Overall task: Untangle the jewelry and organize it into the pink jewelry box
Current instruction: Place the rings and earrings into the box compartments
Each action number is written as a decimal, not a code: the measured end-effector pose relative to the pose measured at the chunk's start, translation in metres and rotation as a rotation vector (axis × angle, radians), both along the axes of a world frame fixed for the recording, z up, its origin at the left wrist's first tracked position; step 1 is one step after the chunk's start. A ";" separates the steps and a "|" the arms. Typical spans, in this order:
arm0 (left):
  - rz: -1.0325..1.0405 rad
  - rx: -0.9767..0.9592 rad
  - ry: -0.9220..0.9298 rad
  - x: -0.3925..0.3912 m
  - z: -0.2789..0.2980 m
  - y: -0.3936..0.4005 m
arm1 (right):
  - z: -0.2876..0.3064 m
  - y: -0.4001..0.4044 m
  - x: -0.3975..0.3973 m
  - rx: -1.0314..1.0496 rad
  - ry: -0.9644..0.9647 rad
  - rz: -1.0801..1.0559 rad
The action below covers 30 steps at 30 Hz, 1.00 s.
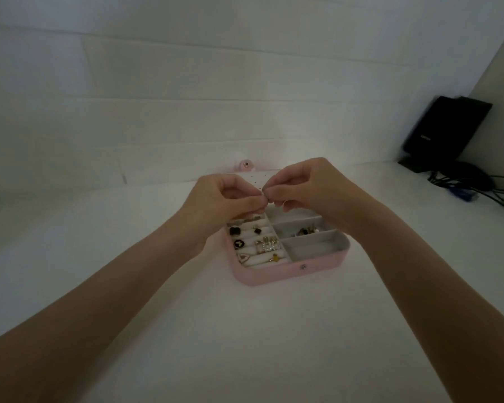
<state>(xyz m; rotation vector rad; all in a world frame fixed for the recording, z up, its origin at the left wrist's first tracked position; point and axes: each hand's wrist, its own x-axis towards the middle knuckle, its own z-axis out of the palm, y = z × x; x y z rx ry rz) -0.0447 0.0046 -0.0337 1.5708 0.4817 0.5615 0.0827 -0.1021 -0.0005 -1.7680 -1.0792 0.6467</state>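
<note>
Where the piece sits: while both hands meet above the far half of the pink jewelry box (277, 275), a tiny dark piece of jewelry (264, 195) is caught between their tips, raised off the tabletop (274, 344).
Left hand: the left hand (221, 199) pinches the piece with thumb and forefinger, the other fingers (230, 181) curled in.
Right hand: the right hand (306, 184) pinches the same piece from the opposite side, its fingers bent down around it.
Long axis: too small and blurred to tell which way the piece runs.
Nearer hand: neither; both touch it, tips nearly meeting.
Direction to the box: the open compartments lie directly below and slightly toward the person.
Box contents: the ring rolls (253, 248) on the left hold several pieces; the middle right compartment (306, 231) holds a small cluster; the near right compartment (314, 245) looks bare.
Lid: the open lid (253, 178) stands behind the hands, dotted with small holes.
Judgement: the coming move likely turns on drawing the tips apart sideways, then lowering straight down.
</note>
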 end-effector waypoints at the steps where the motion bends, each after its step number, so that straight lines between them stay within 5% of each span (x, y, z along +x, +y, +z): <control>1: 0.002 0.063 0.016 -0.001 -0.002 0.002 | -0.002 0.001 0.000 -0.026 0.000 0.022; 17: -0.073 0.750 0.320 -0.004 -0.010 0.012 | -0.001 0.023 -0.001 -0.520 -0.470 0.110; 25: -0.046 0.828 0.352 -0.001 -0.016 0.014 | 0.002 0.035 -0.012 -0.597 -0.683 0.129; 30: -0.061 0.797 0.326 0.000 -0.016 0.014 | -0.004 0.032 -0.012 -0.577 -0.651 0.107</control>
